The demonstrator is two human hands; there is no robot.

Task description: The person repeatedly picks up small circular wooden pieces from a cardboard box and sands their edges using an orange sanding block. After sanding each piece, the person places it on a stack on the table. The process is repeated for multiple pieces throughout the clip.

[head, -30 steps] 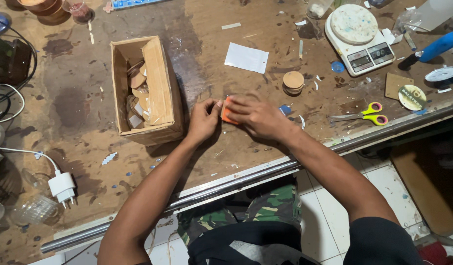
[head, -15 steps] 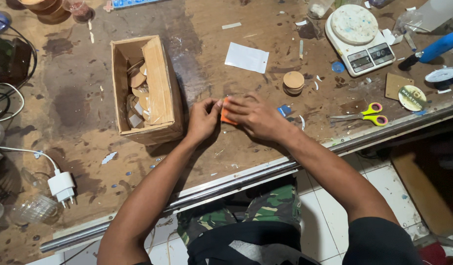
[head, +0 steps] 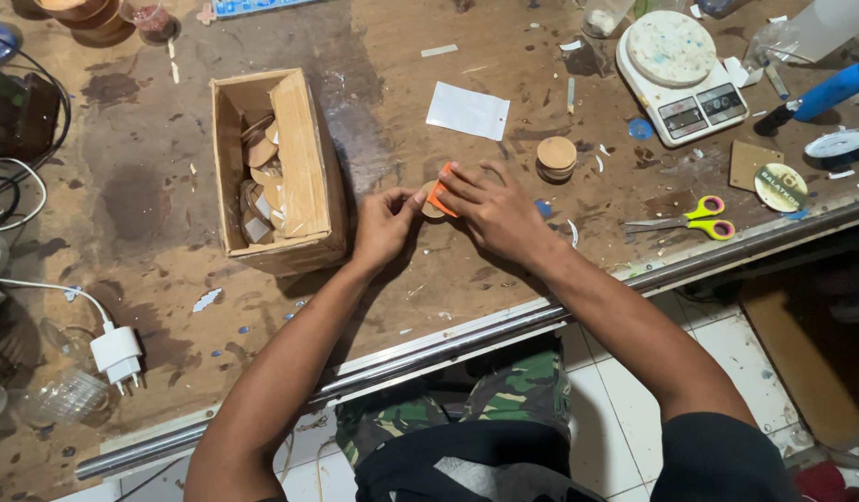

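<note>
head view, looking down: a person seated at a stained, scuffed wooden counter (head: pixel 150 186) pinches a small orange rectangular piece (head: pixel 439 197) between both hands, near the middle of the counter's front half. the left hand (head: pixel 385 228) is curled, thumb and forefinger closed on the piece's left edge; the right hand (head: pixel 492 209) lies over it with fingers extended, fingertips pressing it from above and the right, apparently to steady it. a small round tan disc (head: pixel 431 210) peeks out just beneath the orange piece, touching it; whether the two are joined cannot be told. just left of the left hand stands an open brown cardboard box (head: pixel 304 167) holding a loose jumble of similar tan discs, set within easy reach. a short stack of round wooden discs (head: pixel 557 156) sits just beyond the right hand, with a white paper slip (head: pixel 467 111) behind it. farther right lie yellow-and-pink-handled scissors (head: pixel 690 217) and a white digital kitchen scale (head: pixel 682 74) with a round platform, well apart from the hands. a white plug adapter (head: pixel 116 354) on a cord rests at the near left edge.
</note>
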